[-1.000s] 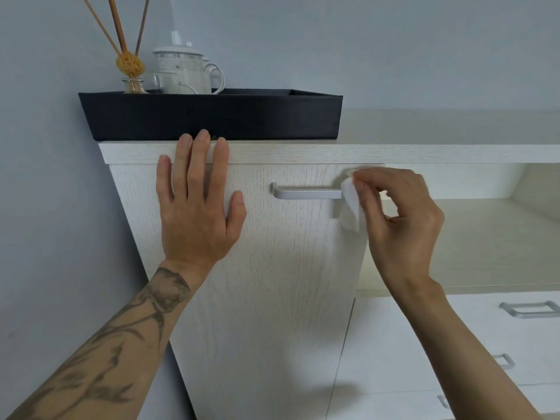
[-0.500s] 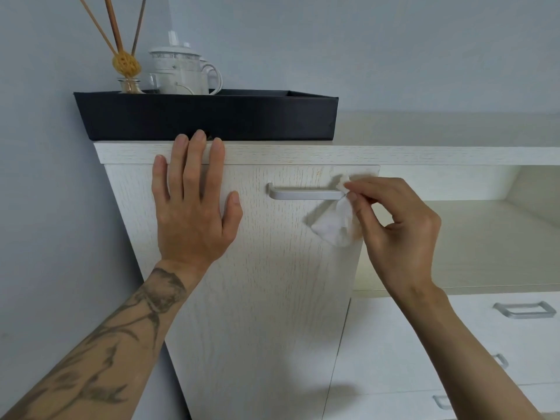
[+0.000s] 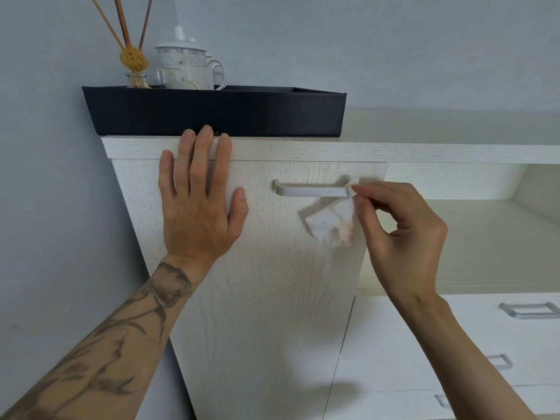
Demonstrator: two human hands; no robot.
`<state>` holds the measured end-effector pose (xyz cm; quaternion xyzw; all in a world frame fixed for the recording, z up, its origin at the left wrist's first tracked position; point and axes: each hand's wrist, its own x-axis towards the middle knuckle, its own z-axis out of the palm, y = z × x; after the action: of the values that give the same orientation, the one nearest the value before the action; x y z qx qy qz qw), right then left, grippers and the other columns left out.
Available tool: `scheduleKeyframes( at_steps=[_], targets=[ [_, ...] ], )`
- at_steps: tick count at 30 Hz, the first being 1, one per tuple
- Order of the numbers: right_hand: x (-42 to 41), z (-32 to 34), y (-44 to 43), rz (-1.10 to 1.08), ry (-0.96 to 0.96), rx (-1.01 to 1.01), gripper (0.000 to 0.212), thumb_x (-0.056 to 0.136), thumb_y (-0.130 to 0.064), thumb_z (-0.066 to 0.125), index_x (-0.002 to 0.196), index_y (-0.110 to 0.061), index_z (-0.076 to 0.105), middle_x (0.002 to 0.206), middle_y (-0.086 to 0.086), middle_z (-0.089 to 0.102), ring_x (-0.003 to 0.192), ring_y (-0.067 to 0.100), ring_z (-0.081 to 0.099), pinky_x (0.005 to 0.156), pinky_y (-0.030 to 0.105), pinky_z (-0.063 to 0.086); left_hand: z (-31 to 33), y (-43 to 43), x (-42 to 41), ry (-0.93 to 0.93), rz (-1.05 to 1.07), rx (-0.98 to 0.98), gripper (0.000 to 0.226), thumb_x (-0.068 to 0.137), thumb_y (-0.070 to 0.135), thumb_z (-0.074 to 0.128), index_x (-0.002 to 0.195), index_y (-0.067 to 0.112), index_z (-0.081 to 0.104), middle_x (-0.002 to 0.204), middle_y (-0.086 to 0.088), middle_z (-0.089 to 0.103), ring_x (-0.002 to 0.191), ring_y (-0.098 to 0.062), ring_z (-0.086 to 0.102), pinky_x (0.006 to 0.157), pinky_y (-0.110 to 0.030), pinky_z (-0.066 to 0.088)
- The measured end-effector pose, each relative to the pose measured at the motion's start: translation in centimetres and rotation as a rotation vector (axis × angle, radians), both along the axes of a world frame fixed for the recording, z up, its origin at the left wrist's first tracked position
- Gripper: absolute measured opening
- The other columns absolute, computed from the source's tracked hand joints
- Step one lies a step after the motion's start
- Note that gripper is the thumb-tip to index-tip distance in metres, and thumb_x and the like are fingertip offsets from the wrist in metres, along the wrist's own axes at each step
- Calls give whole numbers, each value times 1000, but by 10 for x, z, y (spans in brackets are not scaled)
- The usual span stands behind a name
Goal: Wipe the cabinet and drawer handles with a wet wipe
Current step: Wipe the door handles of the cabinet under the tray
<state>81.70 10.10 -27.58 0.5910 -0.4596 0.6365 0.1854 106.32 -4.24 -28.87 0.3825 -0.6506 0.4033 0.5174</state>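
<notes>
Since 1 s ago the wet wipe (image 3: 331, 225) had swung its loose end out to the L, hanging below the cabinet handle (image 3: 310, 191), top corner at the handle's R end. R hand (image 3: 403, 234): thumb & forefinger pinched the wipe there, other fingers curled, forearm coming up from lower R. L hand (image 3: 198, 213) stayed flat on the cabinet door (image 3: 266, 298), fingers straight, tips just under the black tray (image 3: 212, 112).

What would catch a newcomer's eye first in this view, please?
The left hand, on a tattooed arm, lies flat against the pale cabinet door at centre. Right of it, the right hand pinches a white wet wipe at the right end of the silver handle. Above sits a black tray.
</notes>
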Motion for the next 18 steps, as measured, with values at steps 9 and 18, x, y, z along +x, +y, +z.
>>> scheduleKeyframes(
  at_steps=[9, 18],
  targets=[
    [-4, 3, 3, 26, 102, -3, 17, 94, -6, 80, 110, -11, 81, 109, 0, 75, 101, 8, 70, 91, 19, 54, 0, 1, -1, -1, 1, 5, 66, 110, 41, 33, 168, 12, 21, 170, -15, 22, 160, -36, 21, 134, -51, 7],
    [24, 8, -3, -78, 334, -97, 15, 97, 0, 76, 110, -2, 81, 104, 12, 76, 95, 26, 72, 86, 22, 54, 1, 1, 0, -5, 8, -2, 65, 110, 40, 33, 168, 11, 21, 170, -15, 22, 159, -36, 21, 134, -51, 6]
  ],
)
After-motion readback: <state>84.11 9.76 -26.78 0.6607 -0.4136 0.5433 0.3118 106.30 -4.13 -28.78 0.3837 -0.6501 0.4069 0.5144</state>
